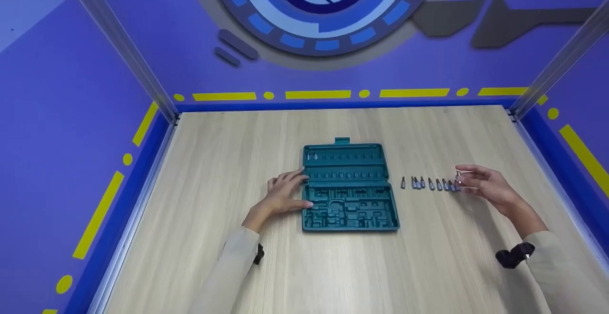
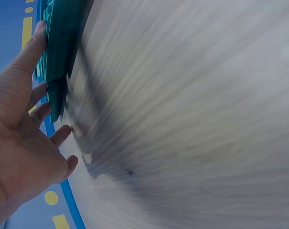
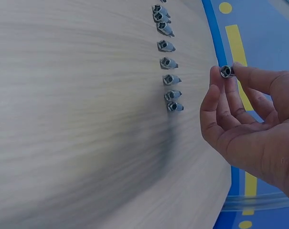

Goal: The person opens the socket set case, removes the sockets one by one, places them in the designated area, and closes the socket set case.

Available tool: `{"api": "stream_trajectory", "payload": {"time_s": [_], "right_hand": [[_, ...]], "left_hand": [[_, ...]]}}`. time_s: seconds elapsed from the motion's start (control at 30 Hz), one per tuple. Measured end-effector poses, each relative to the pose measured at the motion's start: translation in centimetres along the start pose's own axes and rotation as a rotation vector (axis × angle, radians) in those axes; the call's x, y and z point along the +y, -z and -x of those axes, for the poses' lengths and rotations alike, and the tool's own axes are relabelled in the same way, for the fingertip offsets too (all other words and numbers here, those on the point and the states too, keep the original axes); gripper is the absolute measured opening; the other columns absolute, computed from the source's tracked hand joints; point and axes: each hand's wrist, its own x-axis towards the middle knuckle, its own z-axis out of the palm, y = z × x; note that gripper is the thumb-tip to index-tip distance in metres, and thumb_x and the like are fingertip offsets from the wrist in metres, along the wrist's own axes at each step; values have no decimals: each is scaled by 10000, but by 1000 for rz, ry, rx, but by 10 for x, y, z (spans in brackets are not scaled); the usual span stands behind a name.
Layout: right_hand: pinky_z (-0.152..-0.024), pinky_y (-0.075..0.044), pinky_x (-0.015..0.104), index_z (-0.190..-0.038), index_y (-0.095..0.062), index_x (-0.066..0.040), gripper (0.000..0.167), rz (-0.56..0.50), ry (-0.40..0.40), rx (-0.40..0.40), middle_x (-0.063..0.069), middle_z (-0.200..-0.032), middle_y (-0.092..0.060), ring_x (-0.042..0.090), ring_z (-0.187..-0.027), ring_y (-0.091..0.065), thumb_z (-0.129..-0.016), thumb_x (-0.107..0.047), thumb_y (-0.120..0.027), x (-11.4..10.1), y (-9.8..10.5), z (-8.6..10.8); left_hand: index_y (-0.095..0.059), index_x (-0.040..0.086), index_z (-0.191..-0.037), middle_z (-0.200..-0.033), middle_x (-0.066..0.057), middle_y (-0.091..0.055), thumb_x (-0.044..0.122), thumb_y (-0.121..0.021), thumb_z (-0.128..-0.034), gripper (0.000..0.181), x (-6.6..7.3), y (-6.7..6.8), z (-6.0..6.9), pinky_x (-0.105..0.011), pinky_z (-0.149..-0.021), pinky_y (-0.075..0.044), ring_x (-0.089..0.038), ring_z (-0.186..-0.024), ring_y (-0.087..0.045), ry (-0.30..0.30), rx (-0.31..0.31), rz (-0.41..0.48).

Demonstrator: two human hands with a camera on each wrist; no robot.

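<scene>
A green plastic tool case (image 1: 351, 230) lies unfolded on the table, its moulded slots facing up. Two small silvery pieces (image 1: 312, 156) show in the upper-left corner of its far half. My left hand (image 1: 281, 197) rests against the case's left edge, fingers extended and thumb on the rim. To the right of the case stands a row of metal bit sockets (image 1: 431, 184). Beyond the row's right end, my right hand (image 1: 490, 186) pinches one bit socket (image 3: 226, 71) between thumb and fingers, above the table. Its square hole faces the right wrist camera.
The light wooden table (image 1: 200, 200) is bounded at the back by a purple panel (image 1: 157, 33) with yellow marks. Metal posts (image 1: 126, 50) rise at the far corners. A latch tab (image 1: 342, 140) sticks out from the case's far edge.
</scene>
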Motion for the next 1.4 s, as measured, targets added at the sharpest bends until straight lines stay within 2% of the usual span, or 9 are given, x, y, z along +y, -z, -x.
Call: {"api": "stream_trajectory", "payload": {"time_s": [0.47,0.7,0.77,0.83,0.9,0.97,1.1,1.3,1.4], "right_hand": [[-790,-563,165,-1095,-732,-351,379,48,1,44,-136,-952,-712,-5,-860,-696,-1017,-11,-584,9,17,1],[-731,-562,188,-1035,-694,-411,401,203,-37,101,-197,-893,-696,-14,-797,-669,-1011,-23,-597,24,23,-1],[-729,-562,195,-1102,-706,-334,326,244,-54,119,-202,-898,-685,-18,-800,-664,-1010,-38,-604,27,23,-2],[-735,-565,200,-1219,-703,-141,251,300,-68,137,-173,-923,-678,-26,-810,-661,-1013,-44,-598,30,21,-2],[-745,-567,196,-1325,-612,47,327,346,-76,149,-162,-948,-675,-44,-826,-655,-1015,-54,-597,33,18,-2],[-737,-564,198,-1394,-484,154,448,393,-81,156,-150,-966,-672,-49,-828,-645,-1018,-64,-595,36,15,-1],[-709,-553,202,-1393,-470,171,458,452,-69,168,-117,-973,-691,-47,-808,-636,-1012,-50,-596,38,12,0],[-689,-557,207,-1368,-501,175,444,536,-75,176,153,-1082,-725,-58,-792,-644,-1015,-75,-602,33,10,-4],[-663,-555,228,-1368,-512,167,454,554,-92,174,205,-1107,-721,-44,-776,-652,-1022,-112,-606,31,9,-6]], "left_hand": [[-489,154,-1511,-1688,-81,-293,472,-804,-853,796,-1,0,0,-658,-1148,-167,-378,-1522,-265,-14,13,6],[-466,169,-1532,-1700,-60,-267,486,-789,-864,807,2,1,0,-644,-1177,-137,-356,-1537,-244,-4,-5,3],[-465,171,-1533,-1700,-58,-269,484,-790,-864,807,2,1,-1,-643,-1179,-136,-357,-1537,-245,-2,-4,0],[-462,180,-1536,-1701,-48,-268,487,-790,-865,808,1,1,0,-641,-1182,-133,-353,-1540,-241,5,-6,-5],[-467,182,-1533,-1699,-48,-272,481,-791,-865,801,1,1,0,-644,-1179,-137,-358,-1539,-243,7,-2,-6],[-469,182,-1532,-1698,-44,-274,479,-791,-865,798,0,0,1,-642,-1177,-138,-357,-1537,-246,10,-4,-6],[-473,181,-1529,-1699,-41,-273,484,-785,-869,791,1,0,1,-635,-1168,-144,-357,-1534,-250,3,-5,-2],[-477,188,-1525,-1696,-43,-281,499,-783,-867,789,0,0,0,-633,-1147,-170,-358,-1526,-271,-6,4,-12],[-471,187,-1530,-1699,-38,-273,503,-779,-869,795,-1,0,0,-634,-1143,-173,-356,-1526,-271,-4,3,-13]]}}
